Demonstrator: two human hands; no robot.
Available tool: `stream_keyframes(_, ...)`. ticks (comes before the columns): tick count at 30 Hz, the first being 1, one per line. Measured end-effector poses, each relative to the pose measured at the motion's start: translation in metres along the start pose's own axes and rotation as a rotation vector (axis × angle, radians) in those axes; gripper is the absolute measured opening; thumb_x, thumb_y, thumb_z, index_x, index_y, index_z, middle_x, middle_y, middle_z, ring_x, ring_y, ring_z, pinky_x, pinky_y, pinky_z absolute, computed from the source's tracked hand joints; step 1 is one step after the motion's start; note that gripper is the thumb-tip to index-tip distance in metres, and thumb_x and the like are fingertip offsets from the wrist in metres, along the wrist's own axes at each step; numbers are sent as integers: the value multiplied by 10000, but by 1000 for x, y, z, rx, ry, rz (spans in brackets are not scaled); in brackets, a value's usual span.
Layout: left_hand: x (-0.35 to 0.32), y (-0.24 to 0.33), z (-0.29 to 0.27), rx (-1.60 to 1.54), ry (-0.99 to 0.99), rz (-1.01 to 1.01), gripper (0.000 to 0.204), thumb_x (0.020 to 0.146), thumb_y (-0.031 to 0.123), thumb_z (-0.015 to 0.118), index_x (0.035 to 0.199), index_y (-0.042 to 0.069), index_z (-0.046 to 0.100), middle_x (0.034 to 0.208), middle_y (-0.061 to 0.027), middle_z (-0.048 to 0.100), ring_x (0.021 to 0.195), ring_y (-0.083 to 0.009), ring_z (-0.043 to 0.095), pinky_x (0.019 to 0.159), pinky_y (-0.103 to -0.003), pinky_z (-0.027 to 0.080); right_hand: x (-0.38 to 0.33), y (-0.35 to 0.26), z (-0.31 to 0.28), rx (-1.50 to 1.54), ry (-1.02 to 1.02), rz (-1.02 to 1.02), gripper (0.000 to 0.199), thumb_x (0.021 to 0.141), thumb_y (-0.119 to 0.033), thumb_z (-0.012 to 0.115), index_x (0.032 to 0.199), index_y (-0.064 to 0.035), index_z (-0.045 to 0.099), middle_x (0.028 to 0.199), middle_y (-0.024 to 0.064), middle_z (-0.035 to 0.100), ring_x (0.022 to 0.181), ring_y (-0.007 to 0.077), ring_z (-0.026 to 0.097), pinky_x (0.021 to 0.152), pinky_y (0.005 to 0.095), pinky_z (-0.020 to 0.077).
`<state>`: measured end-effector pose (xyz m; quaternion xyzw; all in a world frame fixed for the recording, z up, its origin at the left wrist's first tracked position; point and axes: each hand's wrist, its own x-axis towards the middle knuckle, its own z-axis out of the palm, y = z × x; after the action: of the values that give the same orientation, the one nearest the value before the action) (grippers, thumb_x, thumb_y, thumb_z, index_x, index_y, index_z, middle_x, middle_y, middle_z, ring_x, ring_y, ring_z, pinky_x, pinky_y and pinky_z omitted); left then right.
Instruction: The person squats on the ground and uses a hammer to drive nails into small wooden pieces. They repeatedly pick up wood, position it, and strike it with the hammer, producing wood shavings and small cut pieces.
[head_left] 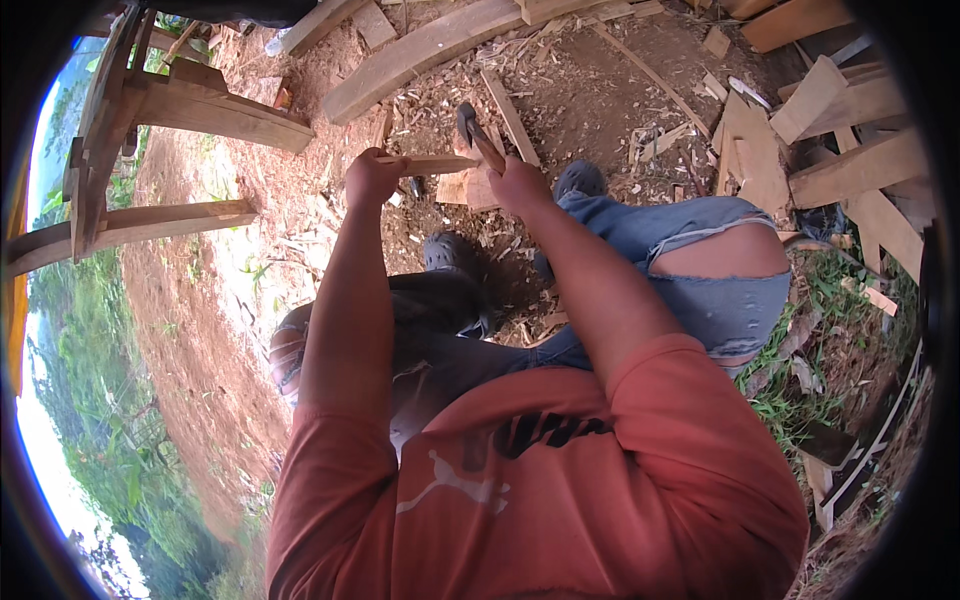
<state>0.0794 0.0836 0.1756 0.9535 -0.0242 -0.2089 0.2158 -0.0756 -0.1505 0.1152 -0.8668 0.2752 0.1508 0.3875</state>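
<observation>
My left hand point(372, 178) is closed around one end of a narrow wooden piece point(432, 164), which lies roughly level and points to the right. In my right hand point(520, 187) is the wooden handle of a short tool with a dark metal head point(466, 122); whether it is a hatchet or a hammer I cannot tell. The handle slants up and left, close by the piece's right end. Below them a pale wooden block point(468, 190) sits on the ground between my feet.
Wood chips and offcuts litter the dirt. A long curved-looking beam point(420, 62) lies at the far side. Stacked boards point(860, 110) crowd the right. A wooden frame point(200, 110) juts in from the left. My shoes point(452, 254) flank the block.
</observation>
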Motion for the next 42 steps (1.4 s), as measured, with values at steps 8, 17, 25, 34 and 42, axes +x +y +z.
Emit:
stream_keyframes(8, -5, 18, -6, 78, 21, 62, 508, 819, 452, 893, 1106, 52, 769, 981, -161, 811, 920, -322, 792, 847, -458, 609, 1, 6, 3, -104, -82, 8, 482, 1020, -374, 617, 1317, 3, 664, 1183, 248, 754, 1132, 441, 721, 1006, 543, 551)
stream_keyframes(17, -10, 23, -1, 128, 81, 192, 482, 807, 399, 905, 1095, 45, 753, 986, -181, 803, 962, -351, 780, 868, -462, 604, 0, 10, 4, -94, -43, -56, 465, 1014, -379, 629, 1323, -34, 677, 1186, 236, 758, 1123, 433, 727, 990, 545, 564)
stream_keyframes(25, -9, 10, -1, 150, 74, 122, 513, 796, 423, 913, 1112, 48, 762, 988, -177, 805, 955, -348, 783, 867, -464, 606, -9, -13, -7, -85, -49, -42, 459, 1020, -381, 626, 1311, -29, 672, 1181, 244, 754, 1124, 434, 724, 985, 548, 563)
stream_keyframes(34, -7, 11, -2, 129, 62, 116, 540, 801, 429, 921, 1141, 41, 764, 1016, -177, 805, 973, -333, 784, 880, -459, 607, -4, 21, 12, -188, -88, 10, 446, 999, -391, 647, 1230, -9, 665, 1142, 254, 753, 1095, 450, 723, 966, 551, 564)
stream_keyframes(42, -5, 12, -2, 142, 23, 56, 526, 808, 427, 915, 1135, 44, 764, 1045, -178, 807, 984, -335, 784, 890, -457, 606, -4, -2, -5, -17, -7, -38, 441, 1011, -359, 630, 1273, -7, 678, 1184, 249, 752, 1135, 432, 721, 1002, 543, 554)
